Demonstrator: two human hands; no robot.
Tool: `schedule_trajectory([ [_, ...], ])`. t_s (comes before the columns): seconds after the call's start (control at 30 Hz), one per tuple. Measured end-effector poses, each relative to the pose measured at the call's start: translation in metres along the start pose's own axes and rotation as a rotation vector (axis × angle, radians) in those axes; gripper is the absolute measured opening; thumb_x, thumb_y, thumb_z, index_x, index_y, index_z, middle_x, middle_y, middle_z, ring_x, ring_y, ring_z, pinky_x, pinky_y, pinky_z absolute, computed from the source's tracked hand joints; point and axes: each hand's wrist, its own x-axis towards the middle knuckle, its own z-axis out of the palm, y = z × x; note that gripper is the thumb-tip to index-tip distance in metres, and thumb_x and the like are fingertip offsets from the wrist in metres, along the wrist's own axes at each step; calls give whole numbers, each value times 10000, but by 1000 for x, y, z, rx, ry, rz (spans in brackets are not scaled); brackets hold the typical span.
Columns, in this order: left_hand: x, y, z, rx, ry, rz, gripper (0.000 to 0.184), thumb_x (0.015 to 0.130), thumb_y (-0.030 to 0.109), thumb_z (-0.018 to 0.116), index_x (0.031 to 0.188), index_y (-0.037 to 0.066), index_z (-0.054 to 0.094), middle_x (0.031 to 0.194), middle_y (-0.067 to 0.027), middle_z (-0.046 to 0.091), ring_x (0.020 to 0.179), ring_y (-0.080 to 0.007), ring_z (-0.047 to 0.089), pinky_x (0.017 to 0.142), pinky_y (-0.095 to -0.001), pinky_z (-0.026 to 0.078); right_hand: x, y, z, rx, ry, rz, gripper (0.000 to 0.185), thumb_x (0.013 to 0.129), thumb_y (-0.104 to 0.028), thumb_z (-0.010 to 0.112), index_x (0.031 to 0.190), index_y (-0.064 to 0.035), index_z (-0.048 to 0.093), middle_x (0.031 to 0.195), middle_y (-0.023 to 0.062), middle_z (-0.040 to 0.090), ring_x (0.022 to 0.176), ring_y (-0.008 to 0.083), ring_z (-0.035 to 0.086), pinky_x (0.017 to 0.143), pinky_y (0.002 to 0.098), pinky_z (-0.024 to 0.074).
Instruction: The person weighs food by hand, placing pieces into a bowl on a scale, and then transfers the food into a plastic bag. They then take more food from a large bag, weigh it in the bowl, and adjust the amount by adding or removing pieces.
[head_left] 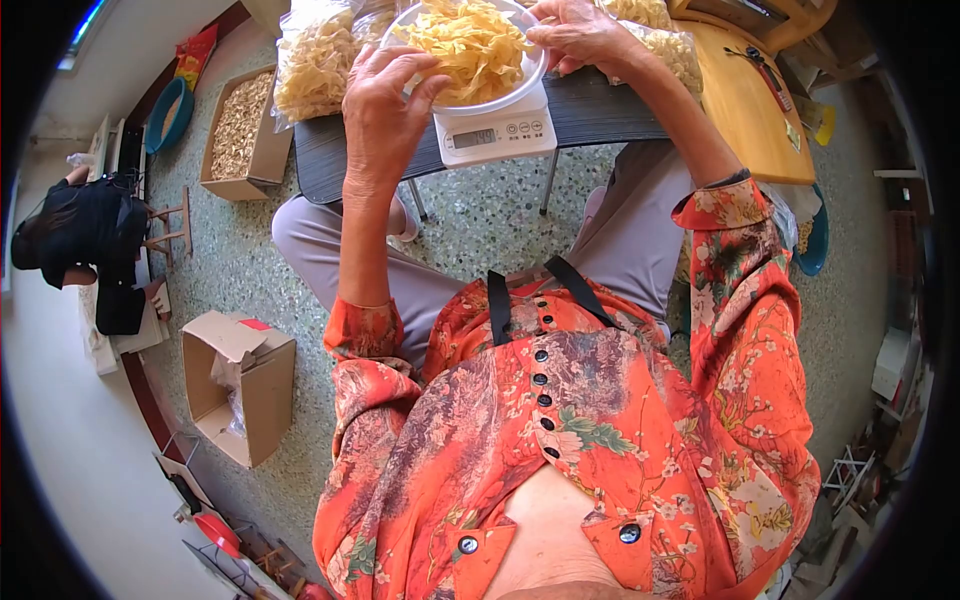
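A white bowl (pixel 537 88) heaped with pale yellow dried strips (pixel 465 48) rests on a white digital kitchen scale (pixel 497 128). Digits show on the scale's display, too small to read surely. My left hand (pixel 385 110) is at the bowl's left rim, its fingers bent and the thumb over the edge. On the opposite side, my right hand (pixel 585 38) pinches the right rim with curled fingers. Clear plastic bags of similar strips (pixel 312 75) stand beside my left hand, and another filled bag (pixel 668 55) lies behind my right wrist.
The scale stands on a small black table (pixel 330 155) before my knees. To the right is a wooden chair (pixel 745 110) with scissors on it. Leftward are a carton of dried pieces (pixel 255 172), an open carton (pixel 268 395), a blue basin (pixel 170 118) and a seated person (pixel 90 225).
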Motion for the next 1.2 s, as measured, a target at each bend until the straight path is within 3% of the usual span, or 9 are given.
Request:
schedule_trajectory([
  [0.33, -15, 4, -27, -83, 124, -127, 144, 810, 67, 761, 948, 31, 746, 975, -88, 700, 903, -204, 666, 809, -312, 519, -15, -21, -2, 56, 9, 39, 377, 926, -318, 641, 1035, 43, 631, 791, 91, 645, 633, 135, 633, 518, 239, 537],
  [0.43, -27, 12, -39, -52, 246, -117, 41, 834, 39, 730, 853, 3, 723, 881, -90, 689, 790, -188, 658, 720, -291, 517, -13, -14, -4, 40, 2, 28, 378, 923, -318, 644, 1019, 47, 628, 791, 95, 644, 644, 146, 637, 532, 250, 544],
  [0.53, -55, 19, -42, -147, 273, -91, 267, 818, 48, 743, 611, 20, 576, 586, -77, 559, 501, -188, 543, 462, -314, 403, -12, -7, -4, 148, -35, -25, 390, 912, -327, 660, 1000, 51, 622, 777, 97, 640, 625, 151, 634, 534, 263, 548],
  [0.7, -117, 45, -11, -222, -22, 111, 498, 788, 217, 793, 501, 97, 403, 495, -35, 364, 384, -197, 391, 374, -347, 284, -13, -23, 4, -9, 4, -14, 359, 936, -295, 622, 1068, 39, 630, 797, 90, 665, 644, 133, 648, 536, 251, 537],
  [0.77, -138, 60, 4, -194, -205, 181, 529, 795, 341, 773, 482, 120, 409, 509, -25, 403, 377, -187, 438, 372, -340, 349, -22, -38, 7, -187, 36, -5, 392, 960, -307, 570, 1133, 42, 611, 862, 116, 691, 696, 152, 691, 555, 258, 563],
  [0.87, -186, 61, 34, -73, -495, 204, 412, 815, 316, 743, 584, 92, 486, 583, -58, 543, 450, -236, 541, 412, -364, 408, -43, -52, 15, -371, 319, -2, 394, 951, -298, 603, 1170, 28, 607, 878, 113, 704, 655, 119, 665, 537, 229, 533],
  [0.93, -209, 60, 55, -31, -807, -95, 313, 829, 344, 709, 770, 67, 574, 697, -96, 637, 583, -314, 643, 493, -422, 493, -63, -55, 17, -444, 375, -111, 360, 936, -273, 616, 1140, 23, 624, 791, 95, 683, 628, 127, 662, 548, 241, 524],
  [1.03, -247, 41, 72, 64, -1098, -167, 316, 826, 320, 699, 932, 44, 587, 771, -148, 663, 728, -371, 675, 598, -484, 528, -107, -54, 25, -361, 443, -156, 248, 895, -172, 667, 1084, -12, 650, 686, 61, 649, 577, 111, 620, 565, 246, 482],
  [1.2, -234, 34, 65, 80, -1090, -297, 306, 824, 316, 694, 985, 62, 632, 818, -151, 688, 799, -342, 692, 660, -471, 541, -175, -9, 30, -201, 481, -65, 172, 894, -83, 675, 1053, -25, 652, 705, 11, 632, 617, 56, 578, 508, 218, 434],
])
